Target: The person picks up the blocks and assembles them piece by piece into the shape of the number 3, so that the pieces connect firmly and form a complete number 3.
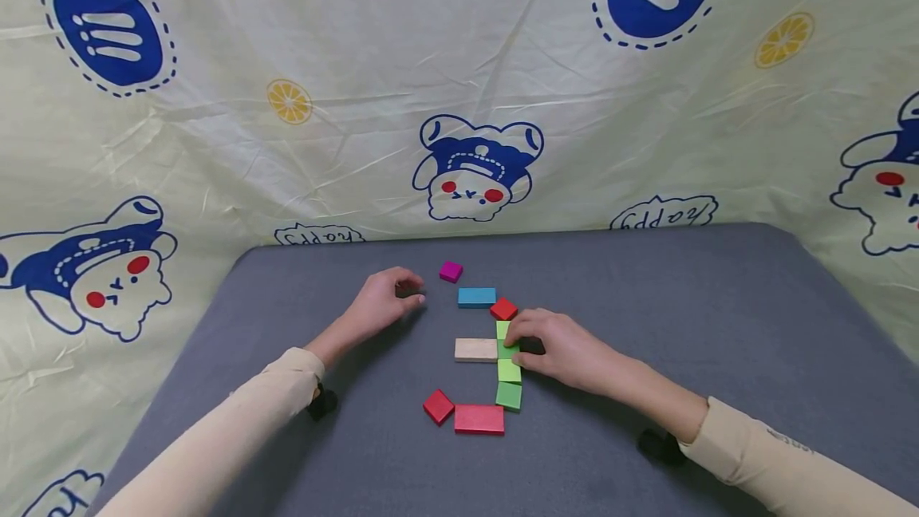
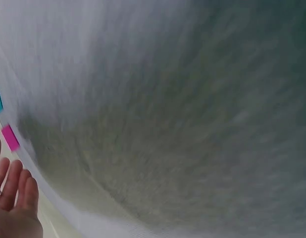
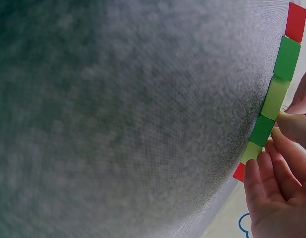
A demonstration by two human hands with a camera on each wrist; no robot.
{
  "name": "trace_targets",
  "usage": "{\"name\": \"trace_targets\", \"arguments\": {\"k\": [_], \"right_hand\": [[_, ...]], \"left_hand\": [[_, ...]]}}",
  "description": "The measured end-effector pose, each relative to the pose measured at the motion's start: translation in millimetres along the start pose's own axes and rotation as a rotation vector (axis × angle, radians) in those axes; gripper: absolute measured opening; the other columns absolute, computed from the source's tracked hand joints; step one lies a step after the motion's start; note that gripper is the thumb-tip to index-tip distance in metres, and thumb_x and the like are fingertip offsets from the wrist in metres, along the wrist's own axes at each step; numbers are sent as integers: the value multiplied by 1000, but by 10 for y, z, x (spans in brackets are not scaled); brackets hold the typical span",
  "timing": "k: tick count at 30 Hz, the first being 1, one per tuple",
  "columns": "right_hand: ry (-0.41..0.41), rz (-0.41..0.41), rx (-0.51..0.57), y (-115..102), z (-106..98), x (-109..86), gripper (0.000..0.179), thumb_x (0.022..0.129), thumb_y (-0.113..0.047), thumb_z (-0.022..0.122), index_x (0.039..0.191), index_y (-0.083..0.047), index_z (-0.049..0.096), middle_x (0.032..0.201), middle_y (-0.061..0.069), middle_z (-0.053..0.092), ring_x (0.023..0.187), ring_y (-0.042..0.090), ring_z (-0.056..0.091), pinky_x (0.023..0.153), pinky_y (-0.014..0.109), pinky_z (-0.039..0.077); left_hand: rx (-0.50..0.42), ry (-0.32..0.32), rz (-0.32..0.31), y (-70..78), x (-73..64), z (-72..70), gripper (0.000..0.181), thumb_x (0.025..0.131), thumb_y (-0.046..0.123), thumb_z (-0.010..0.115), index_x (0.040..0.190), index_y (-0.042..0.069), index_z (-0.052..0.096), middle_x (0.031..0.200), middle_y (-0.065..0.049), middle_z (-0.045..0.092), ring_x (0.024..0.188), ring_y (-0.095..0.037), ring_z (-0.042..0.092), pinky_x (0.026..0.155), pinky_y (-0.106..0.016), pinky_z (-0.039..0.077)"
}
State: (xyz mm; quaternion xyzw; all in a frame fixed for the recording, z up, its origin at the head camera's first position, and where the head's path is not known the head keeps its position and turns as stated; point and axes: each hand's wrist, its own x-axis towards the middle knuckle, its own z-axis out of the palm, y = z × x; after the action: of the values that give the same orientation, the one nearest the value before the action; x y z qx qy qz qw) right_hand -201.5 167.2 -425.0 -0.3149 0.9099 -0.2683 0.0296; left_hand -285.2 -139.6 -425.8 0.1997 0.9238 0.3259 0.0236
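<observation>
Over the column of light and dark green blocks, my right hand [image 1: 563, 348] has thumb and fingertips at a dark green block [image 1: 506, 349], pinching it. A light green block [image 1: 502, 329] adjoins it on the far side. Nearer are another light green block [image 1: 509, 372] and a dark green block [image 1: 509, 396]. A plain wooden block [image 1: 475, 350] extends left from the column. To the left my left hand [image 1: 382, 300] hovers with loosely bent fingers, holding nothing, nearest a magenta block [image 1: 451, 271] and a blue block [image 1: 477, 297]. The left wrist view shows that hand's fingers [image 2: 28, 193] at the edge.
A small red block [image 1: 504, 309] sits turned at the column's far end. At the near end lie a long red block [image 1: 479, 420] and a tilted red square block [image 1: 439, 407]. The grey table [image 1: 345, 437] meets a printed white curtain [image 1: 373, 158] behind.
</observation>
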Motion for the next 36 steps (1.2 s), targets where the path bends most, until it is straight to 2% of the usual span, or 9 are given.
{"name": "trace_targets", "arguments": {"k": [9, 15, 24, 36], "right_hand": [[0, 1, 0, -1, 8, -7, 21, 86, -16, 76, 107, -18, 72, 113, -6, 61, 107, 16, 56, 92, 40, 49], [-4, 4, 0, 0, 7, -15, 21, 87, -17, 76, 107, -18, 71, 113, -6, 61, 107, 16, 55, 91, 40, 49], [-6, 10, 1, -1, -14, -24, 21, 87, -17, 76, 108, -18, 71, 114, -5, 61, 108, 16, 55, 92, 41, 48], [-10, 10, 4, -13, -15, -23, 21, 87, -17, 76, 107, -18, 71, 114, -5, 61, 108, 16, 55, 92, 40, 48]], "left_hand": [[-60, -2, -6, -110, 207, -38, 29, 89, 11, 72, 116, 1, 66, 108, -9, 67, 100, -24, 61, 89, -40, 49], [-42, 2, -47, -105, 314, -5, 30, 89, 12, 73, 116, 3, 66, 108, -8, 66, 100, -23, 60, 89, -39, 48], [-69, -30, -14, -19, 504, 94, 35, 89, 7, 71, 122, 0, 63, 114, -11, 65, 104, -25, 58, 93, -39, 46], [-116, -62, -40, 90, 575, 175, 42, 86, 1, 70, 127, 0, 60, 122, -14, 62, 111, -28, 55, 96, -41, 44]]}}
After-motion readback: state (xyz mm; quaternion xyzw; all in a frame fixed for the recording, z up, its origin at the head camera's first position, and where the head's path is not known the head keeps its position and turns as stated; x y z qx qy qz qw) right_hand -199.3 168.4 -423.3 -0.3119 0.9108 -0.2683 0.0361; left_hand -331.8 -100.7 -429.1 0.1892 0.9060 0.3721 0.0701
